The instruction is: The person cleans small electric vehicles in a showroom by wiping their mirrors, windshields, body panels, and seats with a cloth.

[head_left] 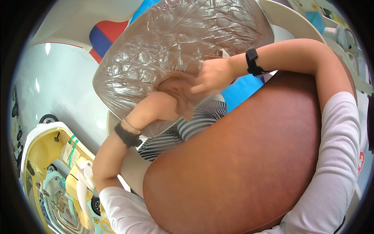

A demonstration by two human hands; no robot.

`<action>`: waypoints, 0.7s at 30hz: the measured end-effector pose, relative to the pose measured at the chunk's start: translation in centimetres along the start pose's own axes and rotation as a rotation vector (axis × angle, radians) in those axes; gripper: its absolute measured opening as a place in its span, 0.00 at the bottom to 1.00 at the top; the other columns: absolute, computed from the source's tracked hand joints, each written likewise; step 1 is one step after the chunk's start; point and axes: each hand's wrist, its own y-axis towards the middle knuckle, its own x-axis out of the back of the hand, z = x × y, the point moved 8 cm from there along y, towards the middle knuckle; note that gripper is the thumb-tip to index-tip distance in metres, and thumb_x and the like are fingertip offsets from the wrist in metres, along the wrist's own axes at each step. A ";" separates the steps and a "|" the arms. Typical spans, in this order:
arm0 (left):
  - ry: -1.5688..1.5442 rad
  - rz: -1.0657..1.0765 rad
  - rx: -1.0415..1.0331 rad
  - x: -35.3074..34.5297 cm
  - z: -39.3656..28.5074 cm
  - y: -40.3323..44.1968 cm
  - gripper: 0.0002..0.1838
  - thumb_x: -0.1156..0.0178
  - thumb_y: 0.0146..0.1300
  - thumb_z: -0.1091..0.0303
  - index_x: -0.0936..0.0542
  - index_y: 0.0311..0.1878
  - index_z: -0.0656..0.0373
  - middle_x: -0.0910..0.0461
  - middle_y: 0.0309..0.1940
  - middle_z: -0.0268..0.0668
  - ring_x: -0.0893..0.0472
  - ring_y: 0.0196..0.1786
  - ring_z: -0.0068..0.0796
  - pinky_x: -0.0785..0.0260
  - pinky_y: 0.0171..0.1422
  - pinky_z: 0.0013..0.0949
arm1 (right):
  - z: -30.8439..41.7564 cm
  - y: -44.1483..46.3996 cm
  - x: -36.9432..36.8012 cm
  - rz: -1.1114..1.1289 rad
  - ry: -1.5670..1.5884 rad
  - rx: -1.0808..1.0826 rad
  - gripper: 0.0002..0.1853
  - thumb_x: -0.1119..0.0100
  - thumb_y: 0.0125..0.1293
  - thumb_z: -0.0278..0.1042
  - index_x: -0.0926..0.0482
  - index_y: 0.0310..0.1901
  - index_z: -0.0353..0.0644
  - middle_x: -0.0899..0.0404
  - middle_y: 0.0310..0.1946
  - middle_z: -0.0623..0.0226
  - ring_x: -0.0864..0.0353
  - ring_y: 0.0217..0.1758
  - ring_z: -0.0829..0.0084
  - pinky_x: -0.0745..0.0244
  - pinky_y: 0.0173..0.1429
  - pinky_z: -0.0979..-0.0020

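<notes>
A brown leather-like cushion (233, 163) fills the space between my arms. Beyond it stands a rounded piece under a crinkled clear plastic cover (187, 35), with brown surface showing through a gap near my hands. My left hand (165, 105) is bent at the lower edge of the plastic; its fingers are partly hidden and blurred. Close by on the right, my right hand (214, 76) has its fingers curled closed against the plastic. Each wrist wears a black band.
At lower left sits a yellow and white toy-car-like shell (43, 144). Behind it is a pale glossy panel (58, 85). A cream curved shell (292, 17) surrounds the wrapped piece. Striped cloth (198, 119) and a blue surface (241, 91) show below my hands.
</notes>
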 end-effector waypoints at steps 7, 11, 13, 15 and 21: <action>-0.135 0.097 0.111 0.7 0.3 -0.5 0.24 0.40 0.63 0.54 0.18 0.18 0.63 0.20 0.14 0.37 0.19 0.18 0.31 0.24 0.27 0.34 | -1.4 -0.6 0.8 -0.087 0.090 0.027 0.09 0.36 0.60 0.39 0.26 0.36 0.48 0.23 0.24 0.69 0.20 0.27 0.62 0.28 0.26 0.59; -0.041 0.004 0.044 -0.2 1.0 0.1 0.25 0.37 0.62 0.50 0.17 0.21 0.64 0.19 0.15 0.38 0.17 0.21 0.34 0.24 0.31 0.37 | -1.1 0.3 0.8 0.061 0.115 0.016 0.11 0.37 0.60 0.38 0.27 0.40 0.47 0.21 0.27 0.65 0.19 0.30 0.56 0.27 0.30 0.54; -0.131 -0.005 0.042 0.6 -0.1 -2.1 0.23 0.36 0.60 0.49 0.15 0.26 0.65 0.16 0.21 0.45 0.15 0.28 0.43 0.23 0.38 0.44 | -0.9 1.0 1.4 0.236 0.012 -0.027 0.11 0.38 0.62 0.37 0.29 0.42 0.47 0.19 0.28 0.62 0.19 0.31 0.54 0.27 0.31 0.52; -0.169 -0.134 0.033 3.4 -2.3 -6.3 0.20 0.37 0.60 0.52 0.15 0.30 0.64 0.15 0.28 0.49 0.15 0.34 0.48 0.23 0.41 0.46 | 0.0 1.3 3.2 0.430 -0.100 -0.088 0.12 0.42 0.66 0.36 0.30 0.48 0.47 0.18 0.29 0.57 0.17 0.33 0.50 0.25 0.34 0.50; 0.343 -0.536 0.260 4.3 3.3 -14.6 0.13 0.41 0.65 0.61 0.14 0.47 0.55 0.15 0.41 0.50 0.17 0.46 0.54 0.25 0.50 0.48 | 2.8 -0.1 12.3 0.483 -0.160 -0.514 0.24 0.45 0.69 0.39 0.26 0.66 0.49 0.15 0.38 0.53 0.15 0.41 0.51 0.21 0.47 0.52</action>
